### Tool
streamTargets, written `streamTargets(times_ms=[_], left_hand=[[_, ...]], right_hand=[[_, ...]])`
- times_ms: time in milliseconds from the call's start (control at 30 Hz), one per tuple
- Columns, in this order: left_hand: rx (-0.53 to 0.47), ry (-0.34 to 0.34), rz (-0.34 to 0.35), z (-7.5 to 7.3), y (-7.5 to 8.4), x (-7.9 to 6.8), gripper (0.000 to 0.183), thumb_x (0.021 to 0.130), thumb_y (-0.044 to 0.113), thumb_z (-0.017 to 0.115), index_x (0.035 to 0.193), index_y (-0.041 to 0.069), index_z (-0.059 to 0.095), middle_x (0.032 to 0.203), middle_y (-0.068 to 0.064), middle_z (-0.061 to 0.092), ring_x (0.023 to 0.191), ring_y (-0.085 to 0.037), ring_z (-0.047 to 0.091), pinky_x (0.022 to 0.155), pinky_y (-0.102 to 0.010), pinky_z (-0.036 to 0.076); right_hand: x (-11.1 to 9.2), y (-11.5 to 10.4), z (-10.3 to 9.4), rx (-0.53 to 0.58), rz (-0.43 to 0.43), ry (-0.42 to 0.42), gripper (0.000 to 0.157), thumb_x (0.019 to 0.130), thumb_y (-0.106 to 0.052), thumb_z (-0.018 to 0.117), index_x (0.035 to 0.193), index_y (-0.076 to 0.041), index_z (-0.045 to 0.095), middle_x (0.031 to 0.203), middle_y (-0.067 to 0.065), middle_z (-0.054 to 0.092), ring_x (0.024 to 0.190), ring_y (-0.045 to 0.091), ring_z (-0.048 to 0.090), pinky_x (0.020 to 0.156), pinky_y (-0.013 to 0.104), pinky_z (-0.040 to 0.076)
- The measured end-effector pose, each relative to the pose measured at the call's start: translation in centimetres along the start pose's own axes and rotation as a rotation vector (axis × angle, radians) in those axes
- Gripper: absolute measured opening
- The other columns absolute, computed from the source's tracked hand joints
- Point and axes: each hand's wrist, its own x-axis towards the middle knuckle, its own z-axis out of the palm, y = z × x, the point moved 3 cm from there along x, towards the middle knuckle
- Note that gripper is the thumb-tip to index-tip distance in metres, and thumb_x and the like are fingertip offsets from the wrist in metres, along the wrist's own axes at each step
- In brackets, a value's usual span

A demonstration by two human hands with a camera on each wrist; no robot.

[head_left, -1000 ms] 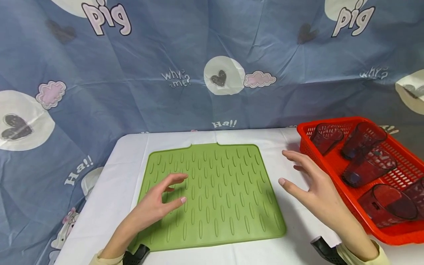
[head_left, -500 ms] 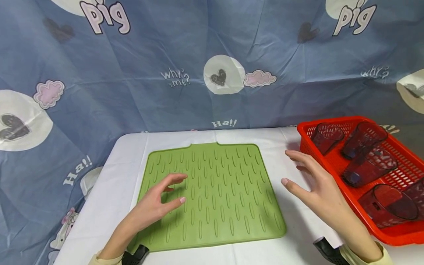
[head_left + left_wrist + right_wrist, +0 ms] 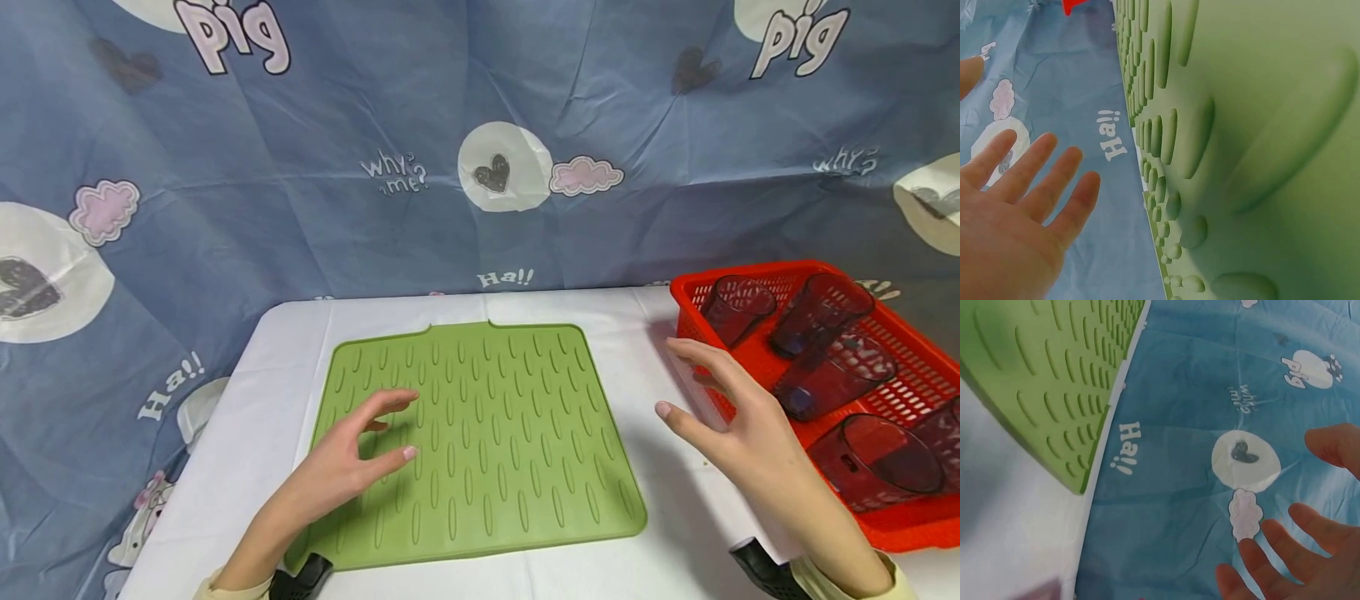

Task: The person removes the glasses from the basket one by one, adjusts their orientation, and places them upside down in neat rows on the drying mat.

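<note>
My left hand [image 3: 341, 462] hovers over the left half of a green ridged mat [image 3: 495, 450], thumb and fingers spread apart with nothing between them. In the left wrist view its fingers [image 3: 1035, 175] are extended beside the mat's ridges. My right hand [image 3: 750, 425] is held above the white cloth, between the mat and a red plastic basket [image 3: 712, 333]. Its thumb and fingers are parted and hold nothing; the forearm overlaps the basket's near side in the head view. Inside the basket are several dark, see-through glasses, among them a leaning glass [image 3: 832, 375] and a near glass [image 3: 873, 462].
A white cloth [image 3: 225, 417] covers the table under the mat and basket. Behind the table hangs a blue printed curtain [image 3: 337, 225], which also runs down the left side. Each wrist wears a black strap device, such as the left one [image 3: 303, 575].
My right hand has shifted to the right, closer to the basket. My left hand stays almost in place over the mat. The glasses and mat have not moved.
</note>
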Motion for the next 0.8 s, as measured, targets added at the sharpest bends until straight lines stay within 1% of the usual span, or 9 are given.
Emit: streamTargets(times_ms=[100, 267, 333, 533, 633, 800], left_hand=[[0.006, 0.0, 0.001, 0.0, 0.1, 0.0, 0.06, 0.089, 0.025, 0.075, 0.141, 0.032, 0.046, 0.141, 0.004, 0.051, 0.129, -0.02, 0.047, 0.1, -0.054, 0.041], [0.012, 0.001, 0.007, -0.1, 0.1, 0.0, 0.059, 0.09, 0.028, 0.074, 0.141, 0.033, 0.046, 0.141, 0.005, 0.051, 0.13, -0.019, 0.047, 0.1, -0.054, 0.042], [0.012, 0.002, 0.011, -0.1, 0.0, 0.0, 0.059, 0.09, 0.027, 0.074, 0.141, 0.033, 0.046, 0.141, 0.005, 0.051, 0.13, -0.019, 0.047, 0.1, -0.054, 0.042], [0.0, -0.001, 0.003, -0.2, 0.2, 0.0, 0.058, 0.09, 0.026, 0.074, 0.141, 0.034, 0.046, 0.141, 0.009, 0.05, 0.13, -0.02, 0.047, 0.099, -0.057, 0.041], [-0.008, -0.002, 0.002, -0.3, 0.3, 0.0, 0.058, 0.09, 0.027, 0.073, 0.141, 0.034, 0.046, 0.141, 0.01, 0.049, 0.13, -0.02, 0.047, 0.099, -0.058, 0.041], [-0.001, -0.005, 0.003, -0.3, 0.4, 0.0, 0.058, 0.091, 0.025, 0.073, 0.141, 0.034, 0.045, 0.141, 0.01, 0.049, 0.131, -0.019, 0.046, 0.099, -0.058, 0.042]], right_hand=[[-0.1, 0.2, -0.5, -0.02, -0.001, 0.007, 0.071, 0.079, -0.008, 0.083, 0.139, -0.031, 0.052, 0.134, -0.01, 0.054, 0.121, 0.005, 0.046, 0.096, 0.008, 0.03], [-0.4, 0.4, -1.4, -0.043, 0.042, 0.006, 0.071, 0.08, -0.012, 0.083, 0.14, -0.035, 0.051, 0.133, -0.013, 0.055, 0.121, 0.005, 0.047, 0.095, 0.01, 0.03], [-0.6, 0.5, -1.7, -0.055, 0.065, 0.005, 0.071, 0.081, -0.014, 0.082, 0.14, -0.036, 0.051, 0.133, -0.014, 0.054, 0.121, 0.003, 0.046, 0.093, 0.011, 0.031], [-0.9, 0.6, -2.5, -0.094, 0.079, 0.02, 0.069, 0.082, -0.015, 0.081, 0.14, -0.037, 0.051, 0.133, -0.013, 0.054, 0.119, 0.0, 0.045, 0.09, 0.013, 0.03], [-1.0, 0.7, -3.0, -0.086, 0.086, 0.029, 0.069, 0.082, -0.014, 0.081, 0.14, -0.035, 0.051, 0.132, -0.011, 0.055, 0.117, 0.001, 0.046, 0.091, 0.01, 0.031], [-1.1, 1.2, -3.8, -0.043, 0.09, 0.031, 0.07, 0.081, -0.009, 0.082, 0.141, -0.027, 0.05, 0.134, -0.006, 0.055, 0.116, 0.004, 0.051, 0.092, 0.005, 0.035]])
